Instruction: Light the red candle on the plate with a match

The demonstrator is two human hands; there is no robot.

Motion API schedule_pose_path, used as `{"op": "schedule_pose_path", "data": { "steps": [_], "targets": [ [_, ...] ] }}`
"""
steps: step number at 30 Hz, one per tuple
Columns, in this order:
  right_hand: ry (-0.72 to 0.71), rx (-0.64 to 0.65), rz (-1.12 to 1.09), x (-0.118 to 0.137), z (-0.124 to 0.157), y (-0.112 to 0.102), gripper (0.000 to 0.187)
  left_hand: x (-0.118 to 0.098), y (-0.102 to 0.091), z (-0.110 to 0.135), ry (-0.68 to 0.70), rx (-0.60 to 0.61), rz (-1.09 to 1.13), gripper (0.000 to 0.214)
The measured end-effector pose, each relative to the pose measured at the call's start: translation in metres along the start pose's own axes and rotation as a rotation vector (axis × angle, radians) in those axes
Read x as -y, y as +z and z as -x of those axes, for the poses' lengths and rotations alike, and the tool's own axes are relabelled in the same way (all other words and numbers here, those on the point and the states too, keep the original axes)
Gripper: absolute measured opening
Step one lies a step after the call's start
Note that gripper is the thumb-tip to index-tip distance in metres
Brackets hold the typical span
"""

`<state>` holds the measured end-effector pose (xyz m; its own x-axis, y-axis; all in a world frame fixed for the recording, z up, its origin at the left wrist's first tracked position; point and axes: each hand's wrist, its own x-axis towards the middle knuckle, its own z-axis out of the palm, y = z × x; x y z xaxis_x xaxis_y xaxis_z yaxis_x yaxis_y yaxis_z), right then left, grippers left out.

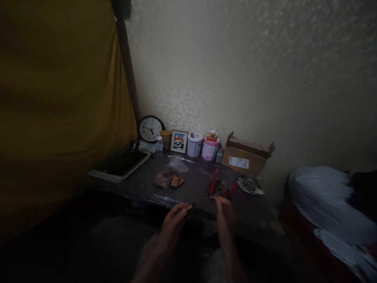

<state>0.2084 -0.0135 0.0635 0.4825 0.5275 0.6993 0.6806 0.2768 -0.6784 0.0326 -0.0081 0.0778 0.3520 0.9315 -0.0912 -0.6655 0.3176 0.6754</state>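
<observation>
**Tile in the left hand, right hand at the dish**

The left hand [174, 217] has its fingers clamped on a small tile [191, 206], in front of the dish [209, 190] and to its left. The right hand [225, 209] is at the dish's near edge, its fingers together in what looks like a pinch on a thin bit [212, 197]. Loose tiles [175, 181] lie on the worktop [196, 182] left of the dish, against a clear bag [178, 163].

To work well here, I would grip the tile by its edges, keep the right pinch light, and steer the right knuckles clear of the red sticks [214, 181], which rise from the dish and could be knocked.

The room is dim, so the thin bit is too small to identify, and whether it touches the dish cannot be told. The dish's dark contents blur together, the right hand hides part of its near rim, and the left fingers cover most of the tile.
</observation>
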Motion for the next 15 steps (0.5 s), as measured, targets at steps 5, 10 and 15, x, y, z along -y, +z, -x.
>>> {"op": "schedule_pose_path", "data": {
  "steps": [5, 10, 15],
  "targets": [
    [0.13, -0.049, -0.107, 0.013, -0.006, -0.005, 0.017, 0.005, -0.007, -0.004, -0.013, -0.034, -0.054, 0.019],
    [0.119, -0.078, -0.055, 0.0, -0.008, -0.001, 0.02, 0.002, -0.013, -0.002, -0.037, -0.064, -0.109, 0.023],
    [0.094, -0.119, -0.039, -0.011, -0.015, 0.001, 0.024, 0.0, -0.025, 0.002, -0.106, -0.084, -0.134, 0.025]
  ]
}}
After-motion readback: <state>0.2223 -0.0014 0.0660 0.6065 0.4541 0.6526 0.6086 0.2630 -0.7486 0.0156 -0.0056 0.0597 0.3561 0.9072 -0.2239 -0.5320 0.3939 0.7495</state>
